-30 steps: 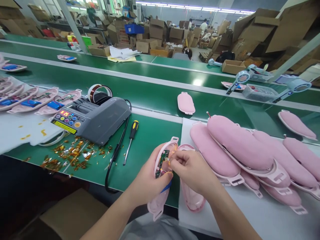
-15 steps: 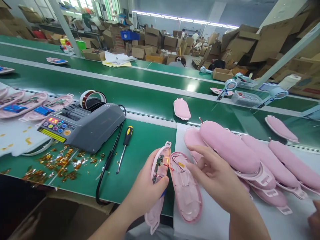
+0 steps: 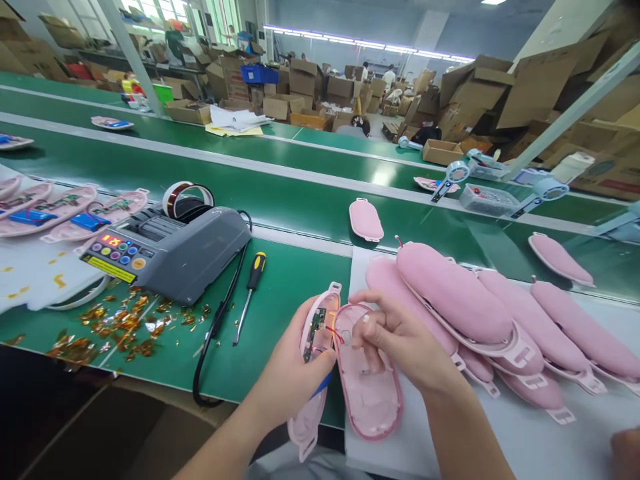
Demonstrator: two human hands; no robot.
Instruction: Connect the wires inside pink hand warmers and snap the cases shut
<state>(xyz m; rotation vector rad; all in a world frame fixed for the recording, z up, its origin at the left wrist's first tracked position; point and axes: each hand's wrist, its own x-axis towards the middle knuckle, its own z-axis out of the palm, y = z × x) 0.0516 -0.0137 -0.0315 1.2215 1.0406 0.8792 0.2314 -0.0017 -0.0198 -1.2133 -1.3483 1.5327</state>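
Observation:
My left hand (image 3: 293, 370) grips a pink plastic shell half (image 3: 315, 373) on edge, its inside showing a small green circuit board (image 3: 313, 331) and red wires. Beside it a second pink shell half (image 3: 370, 393) lies open side up on a white sheet (image 3: 550, 440). My right hand (image 3: 400, 340) rests over the upper part of that second half, fingers bent onto its inside near the wires. Whether it pinches anything I cannot tell.
A pile of pink padded units (image 3: 475, 313) lies right of my hands. To the left stand a grey tape dispenser (image 3: 170, 250) with a tape roll (image 3: 187, 198), a screwdriver (image 3: 250, 287), a black cable (image 3: 215, 340) and amber tape scraps (image 3: 120, 327). One pink unit (image 3: 366, 220) sits on the green belt.
My right hand lifted off the circuit board, opened above the lying shell half, and now has come down onto its upper inside. The left hand keeps its hold.

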